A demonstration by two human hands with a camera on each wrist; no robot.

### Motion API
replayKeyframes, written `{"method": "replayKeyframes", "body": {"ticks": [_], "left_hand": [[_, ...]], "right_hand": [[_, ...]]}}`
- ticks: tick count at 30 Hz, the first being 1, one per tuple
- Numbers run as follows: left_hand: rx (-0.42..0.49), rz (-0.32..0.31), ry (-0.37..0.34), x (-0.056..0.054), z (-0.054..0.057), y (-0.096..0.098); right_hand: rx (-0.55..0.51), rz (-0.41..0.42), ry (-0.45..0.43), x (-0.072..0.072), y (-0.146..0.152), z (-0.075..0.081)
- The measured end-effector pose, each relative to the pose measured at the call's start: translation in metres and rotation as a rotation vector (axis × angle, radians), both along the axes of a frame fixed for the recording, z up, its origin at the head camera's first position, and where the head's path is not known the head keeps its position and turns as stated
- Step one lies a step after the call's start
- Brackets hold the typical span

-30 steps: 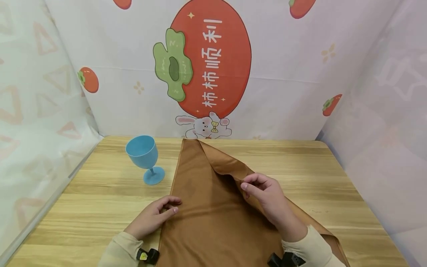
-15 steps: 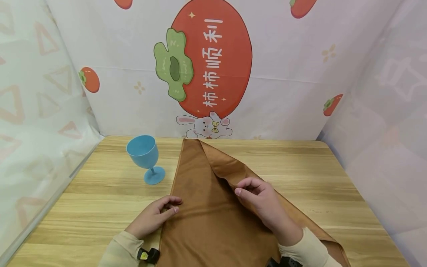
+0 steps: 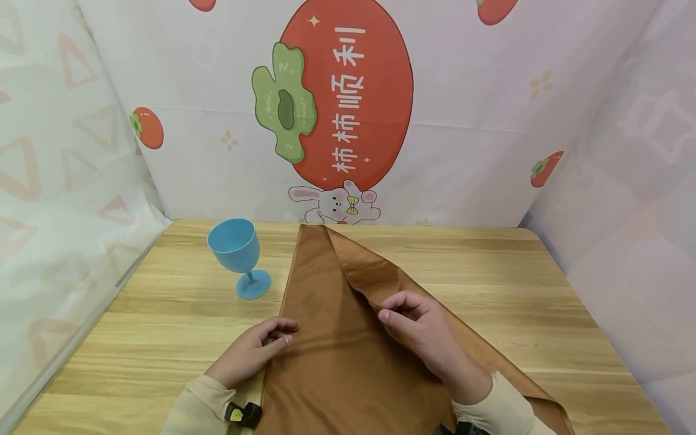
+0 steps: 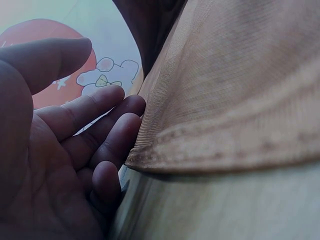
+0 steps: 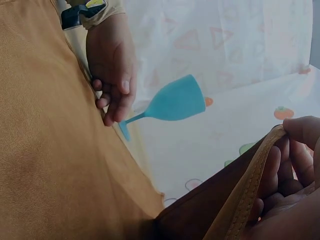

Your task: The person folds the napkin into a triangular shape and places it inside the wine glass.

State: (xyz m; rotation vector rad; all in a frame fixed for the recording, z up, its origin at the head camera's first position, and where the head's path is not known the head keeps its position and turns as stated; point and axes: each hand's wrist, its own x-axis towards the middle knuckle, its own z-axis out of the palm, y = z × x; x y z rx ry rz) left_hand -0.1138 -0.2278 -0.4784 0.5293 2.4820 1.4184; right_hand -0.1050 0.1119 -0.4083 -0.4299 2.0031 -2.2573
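Note:
A brown cloth [image 3: 337, 350] lies on the wooden table, its right side folded over toward the middle. Thumb and fingers of my right hand [image 3: 421, 326] pinch the raised, stitched edge of that flap; the right wrist view shows the hem [image 5: 250, 190] between them. My left hand [image 3: 252, 352] rests at the cloth's left edge with loosely bent fingers and grips nothing. In the left wrist view its fingertips [image 4: 130, 125] are against or just beside the cloth border [image 4: 225, 155]. The cloth's near end runs out of the head view.
A blue goblet [image 3: 236, 251] stands upright on the table [image 3: 163, 314], left of the cloth and beyond my left hand. A white printed backdrop [image 3: 462, 90] rises behind the table's far edge, with white sheets [image 3: 60, 151] on both sides.
My right hand has drawn the pinched edge a little left and toward me, so the flap covers more of the cloth. The left hand has stayed in place.

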Motion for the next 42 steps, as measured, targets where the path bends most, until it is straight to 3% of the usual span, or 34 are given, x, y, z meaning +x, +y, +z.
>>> {"method": "replayKeyframes", "body": {"ticks": [17, 24, 32, 42], "left_hand": [[-0.012, 0.007, 0.002, 0.000, 0.003, 0.001], [-0.023, 0.007, -0.008, 0.000, 0.002, 0.001], [-0.011, 0.005, 0.016, 0.001, 0.001, -0.001], [0.019, -0.004, -0.015, 0.002, 0.005, 0.000]], "right_hand": [[0.000, 0.066, -0.021, 0.008, -0.014, 0.001], [0.046, 0.049, -0.020, 0.013, -0.018, 0.002], [0.028, 0.051, -0.020, 0.016, -0.022, 0.005], [0.024, 0.049, -0.020, 0.020, -0.025, 0.005]]}}
